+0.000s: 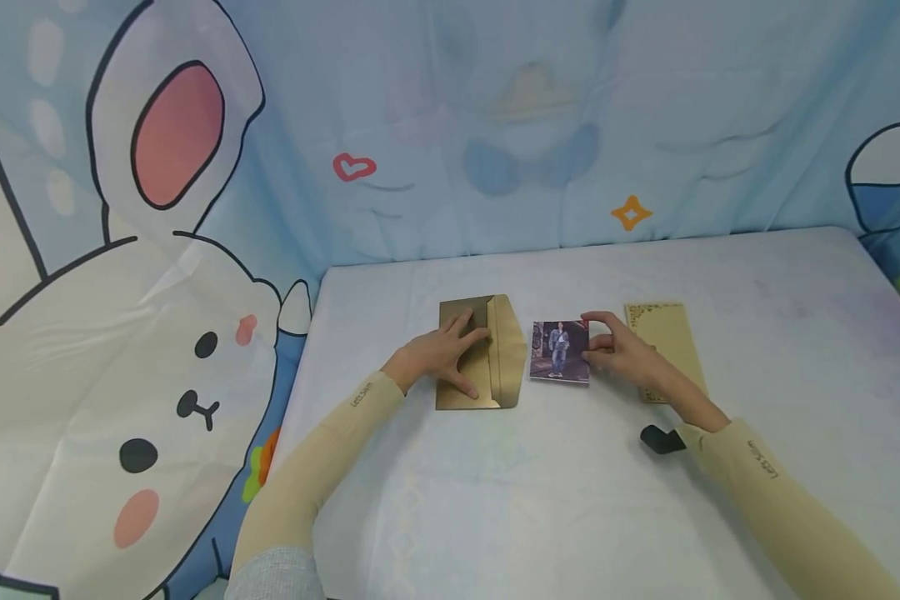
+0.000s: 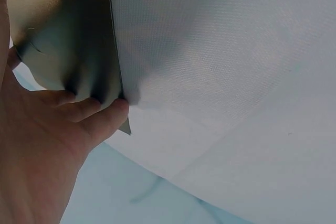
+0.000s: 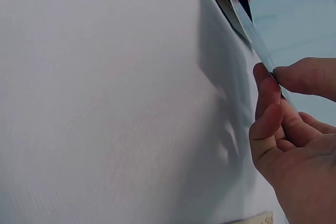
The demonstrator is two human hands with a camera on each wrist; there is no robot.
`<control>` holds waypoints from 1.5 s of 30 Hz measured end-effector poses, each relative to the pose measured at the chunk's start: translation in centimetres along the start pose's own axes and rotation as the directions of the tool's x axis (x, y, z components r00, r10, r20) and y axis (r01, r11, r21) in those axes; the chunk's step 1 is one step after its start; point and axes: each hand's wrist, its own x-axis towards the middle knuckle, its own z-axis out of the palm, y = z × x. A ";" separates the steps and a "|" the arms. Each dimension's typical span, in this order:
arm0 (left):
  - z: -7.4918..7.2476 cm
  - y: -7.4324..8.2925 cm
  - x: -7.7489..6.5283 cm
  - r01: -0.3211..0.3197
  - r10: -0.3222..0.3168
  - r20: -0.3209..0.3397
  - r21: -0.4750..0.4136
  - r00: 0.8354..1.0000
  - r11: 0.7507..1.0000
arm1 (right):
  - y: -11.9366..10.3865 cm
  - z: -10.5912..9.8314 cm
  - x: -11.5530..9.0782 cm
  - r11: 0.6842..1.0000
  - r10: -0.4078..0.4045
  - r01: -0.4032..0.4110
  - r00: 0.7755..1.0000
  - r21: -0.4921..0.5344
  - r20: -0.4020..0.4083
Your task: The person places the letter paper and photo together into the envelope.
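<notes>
A gold envelope lies on the white-covered table with its flap folded out to the right. My left hand rests on it, fingers spread; in the left wrist view the fingertips press near its edge. A small photo of a person standing in denim is just right of the flap. My right hand pinches its right edge between thumb and fingers. In the right wrist view the photo appears edge-on, raised over the table, its far end overlapping the envelope.
A pale gold sheet with an ornate border lies on the table, partly behind my right hand. A black piece shows at my right cuff. A blue cartoon-printed cloth hangs behind the table, with a large rabbit at left.
</notes>
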 end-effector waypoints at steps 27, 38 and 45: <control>0.3 0.1 0.2 0.016 -0.016 0.001 0.010 1.000 1.000 | -0.4 2.4 2.3 0.997 -0.038 0.035 0.998 0.068 0.047; 0.3 0.1 0.2 0.021 -0.021 -0.003 0.013 1.000 1.000 | -1.0 3.1 3.0 0.998 -0.052 0.050 0.997 0.041 0.055; 0.3 0.0 0.3 0.019 -0.019 -0.007 0.010 1.000 1.000 | -1.4 3.7 3.7 0.996 -0.085 0.083 0.995 0.037 0.057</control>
